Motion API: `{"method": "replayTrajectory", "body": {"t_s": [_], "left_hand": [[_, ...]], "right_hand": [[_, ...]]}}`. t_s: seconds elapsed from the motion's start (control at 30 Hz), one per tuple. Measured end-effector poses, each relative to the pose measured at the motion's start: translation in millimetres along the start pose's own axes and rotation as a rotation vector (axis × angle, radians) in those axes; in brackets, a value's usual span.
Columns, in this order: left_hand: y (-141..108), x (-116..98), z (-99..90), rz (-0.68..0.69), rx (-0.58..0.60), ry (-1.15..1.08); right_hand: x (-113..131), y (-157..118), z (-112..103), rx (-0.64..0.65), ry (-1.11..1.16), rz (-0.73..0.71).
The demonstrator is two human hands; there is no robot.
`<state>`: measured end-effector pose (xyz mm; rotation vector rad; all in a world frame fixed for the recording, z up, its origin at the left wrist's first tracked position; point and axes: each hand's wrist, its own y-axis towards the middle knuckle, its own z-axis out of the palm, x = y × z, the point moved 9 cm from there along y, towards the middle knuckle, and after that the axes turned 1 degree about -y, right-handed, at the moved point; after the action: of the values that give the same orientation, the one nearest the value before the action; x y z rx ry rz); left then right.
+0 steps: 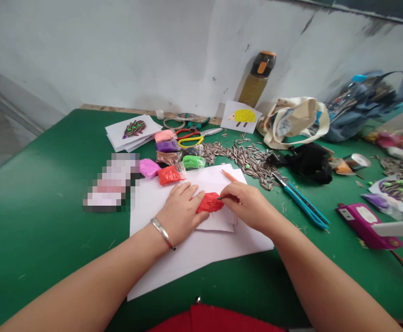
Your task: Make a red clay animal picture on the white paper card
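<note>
Red clay patch lies on small white sheets atop bigger paper, just left of the right hand's pinch, which is closed on a slim dark item at the patch's right end. Long axis runs roughly left-right, right end toward that pinch, no clear front visible; left hand, open and flat, touches the left side, so both hands are about equally near, with seeds beyond
</note>
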<state>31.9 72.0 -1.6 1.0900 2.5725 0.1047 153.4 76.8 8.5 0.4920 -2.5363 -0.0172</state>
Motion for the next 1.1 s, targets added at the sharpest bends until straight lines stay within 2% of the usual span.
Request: {"method": "replayTrajectory", "body": {"t_s": [0.17, 0.37, 0.53, 0.8, 1.1], "left_hand": [[0, 1, 2.1, -0.006, 0.021, 0.024], [0, 1, 3.0, -0.008, 0.028, 0.029], [1, 0, 2.4, -0.017, 0.044, 0.025], [1, 1, 1.5, -0.026, 0.055, -0.019], [0, 2, 2.2, -0.014, 0.034, -0.029]], "right_hand": [[-4, 1, 7, 0.082, -0.012, 0.021], [-5, 0, 5, 0.097, -0.008, 0.018], [6, -1, -1, 0.060, 0.048, -0.008], [21, -3, 29, 0.145, -0.065, -0.127], [27, -3, 10, 0.032, 0.052, -0.092]]}}
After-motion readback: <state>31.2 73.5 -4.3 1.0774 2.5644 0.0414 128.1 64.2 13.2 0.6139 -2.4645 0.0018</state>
